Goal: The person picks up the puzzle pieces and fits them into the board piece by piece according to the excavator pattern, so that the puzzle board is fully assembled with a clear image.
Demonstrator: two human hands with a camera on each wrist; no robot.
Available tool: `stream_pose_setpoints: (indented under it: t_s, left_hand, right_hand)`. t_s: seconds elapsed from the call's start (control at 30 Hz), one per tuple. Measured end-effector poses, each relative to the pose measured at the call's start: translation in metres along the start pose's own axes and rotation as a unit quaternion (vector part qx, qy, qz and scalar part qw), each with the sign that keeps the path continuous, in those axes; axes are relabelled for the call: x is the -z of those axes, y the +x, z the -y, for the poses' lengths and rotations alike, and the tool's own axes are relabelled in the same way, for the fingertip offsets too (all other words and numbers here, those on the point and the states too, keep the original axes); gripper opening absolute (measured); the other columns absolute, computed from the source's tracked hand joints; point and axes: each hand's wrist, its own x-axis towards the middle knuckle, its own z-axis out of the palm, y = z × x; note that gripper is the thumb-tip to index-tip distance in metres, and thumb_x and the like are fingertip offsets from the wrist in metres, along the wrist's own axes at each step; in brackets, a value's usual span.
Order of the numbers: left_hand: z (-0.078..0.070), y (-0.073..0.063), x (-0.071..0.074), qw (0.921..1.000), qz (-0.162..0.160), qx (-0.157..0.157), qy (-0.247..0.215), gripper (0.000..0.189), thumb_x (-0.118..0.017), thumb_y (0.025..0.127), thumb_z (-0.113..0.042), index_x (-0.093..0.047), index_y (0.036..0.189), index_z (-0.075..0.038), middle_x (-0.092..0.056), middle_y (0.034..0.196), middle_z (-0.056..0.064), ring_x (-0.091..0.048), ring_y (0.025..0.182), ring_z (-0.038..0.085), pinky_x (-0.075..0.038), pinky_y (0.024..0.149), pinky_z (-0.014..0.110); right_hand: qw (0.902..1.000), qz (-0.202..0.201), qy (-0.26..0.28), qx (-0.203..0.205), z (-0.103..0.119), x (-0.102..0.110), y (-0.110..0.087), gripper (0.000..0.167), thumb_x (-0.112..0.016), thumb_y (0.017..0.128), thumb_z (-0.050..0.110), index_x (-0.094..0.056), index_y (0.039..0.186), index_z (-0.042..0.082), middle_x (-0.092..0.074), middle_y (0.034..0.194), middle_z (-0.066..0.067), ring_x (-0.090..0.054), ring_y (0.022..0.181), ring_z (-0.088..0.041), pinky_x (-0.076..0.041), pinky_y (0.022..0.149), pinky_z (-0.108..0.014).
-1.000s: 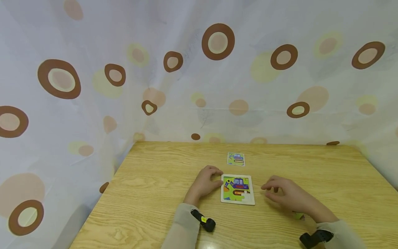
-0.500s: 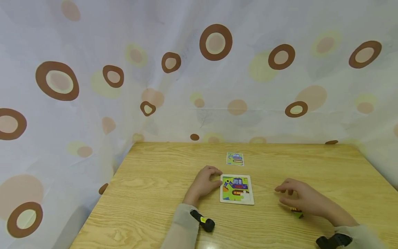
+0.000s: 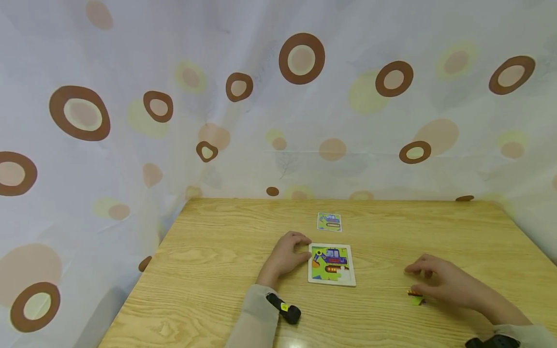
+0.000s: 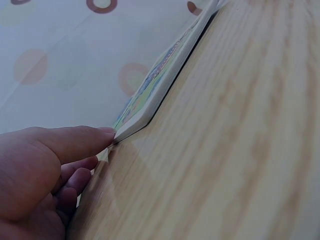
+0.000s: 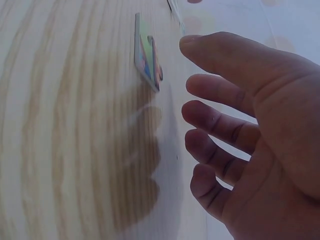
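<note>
A square jigsaw puzzle (image 3: 331, 261) with an excavator picture lies in a white frame on the table. Its lower right corner shows a bare white gap. My left hand (image 3: 286, 256) rests at the frame's left edge; in the left wrist view the thumb (image 4: 85, 142) touches the frame's corner. Over the table to the right, my right hand (image 3: 452, 282) hovers with loosely bent fingers and nothing between them. A loose puzzle piece (image 3: 417, 299), green with a dark and yellow strip, lies below its thumb, partly hidden. The right wrist view shows this piece (image 5: 146, 52) apart from the fingertips.
Behind the puzzle lies a small picture card (image 3: 329, 222) with the same excavator. The wooden table (image 3: 226, 241) meets a patterned curtain (image 3: 261, 121) at its back and left edges.
My right hand has moved right, away from the puzzle, bringing more of the loose piece into view. The left hand stays at the frame.
</note>
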Motion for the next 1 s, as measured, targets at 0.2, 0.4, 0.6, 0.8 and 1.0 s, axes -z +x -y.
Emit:
stream_pose_setpoints:
  t_s: [0.2,0.4,0.6,0.8,1.0]
  left_hand:
    - [0.001,0.001,0.0,1.0,-0.005,0.002,-0.002,0.03,-0.071,0.093,-0.022,-0.069,0.121,-0.013,-0.055,0.128,0.0,-0.049,0.124,0.023,-0.038,0.108,0.041]
    - [0.002,0.001,-0.001,1.0,-0.005,-0.005,-0.001,0.029,-0.071,0.093,-0.022,-0.069,0.12,-0.013,-0.055,0.127,0.0,-0.049,0.123,0.023,-0.038,0.108,0.041]
    - [0.001,0.0,-0.002,1.0,-0.004,-0.005,-0.006,0.029,-0.071,0.093,-0.022,-0.069,0.121,-0.013,-0.055,0.127,0.001,-0.049,0.124,0.023,-0.038,0.108,0.041]
    - [0.001,0.001,-0.002,1.0,-0.005,-0.004,-0.006,0.029,-0.071,0.093,-0.022,-0.069,0.121,-0.014,-0.055,0.128,0.0,-0.049,0.124,0.023,-0.038,0.108,0.041]
    - [0.002,0.001,-0.002,1.0,-0.005,-0.007,0.0,0.029,-0.072,0.092,-0.02,-0.069,0.12,-0.013,-0.056,0.127,0.002,-0.051,0.122,0.023,-0.039,0.107,0.04]
  right_hand:
    - [0.9999,0.007,0.007,-0.003,-0.002,0.0,-0.007,0.037,-0.077,0.087,0.023,-0.066,0.118,0.007,-0.058,0.106,0.004,-0.047,0.083,-0.007,-0.044,0.064,-0.027]
    - [0.9986,0.029,0.044,-0.001,-0.006,-0.002,-0.012,0.039,-0.077,0.087,0.024,-0.065,0.121,0.008,-0.057,0.109,0.002,-0.046,0.083,-0.009,-0.043,0.064,-0.025]
    - [0.998,0.043,0.046,-0.002,-0.009,-0.003,-0.015,0.041,-0.077,0.087,0.027,-0.064,0.122,0.01,-0.057,0.111,0.004,-0.046,0.084,-0.008,-0.043,0.067,-0.022]
    - [0.9985,0.041,0.037,0.002,-0.009,-0.004,-0.016,0.042,-0.079,0.085,0.028,-0.064,0.121,0.013,-0.057,0.11,0.005,-0.048,0.089,-0.008,-0.044,0.072,-0.021]
    - [0.996,0.041,0.075,0.026,-0.008,-0.004,-0.017,0.033,-0.078,0.087,0.019,-0.064,0.116,0.014,-0.058,0.109,0.003,-0.055,0.097,-0.008,-0.048,0.079,-0.017]
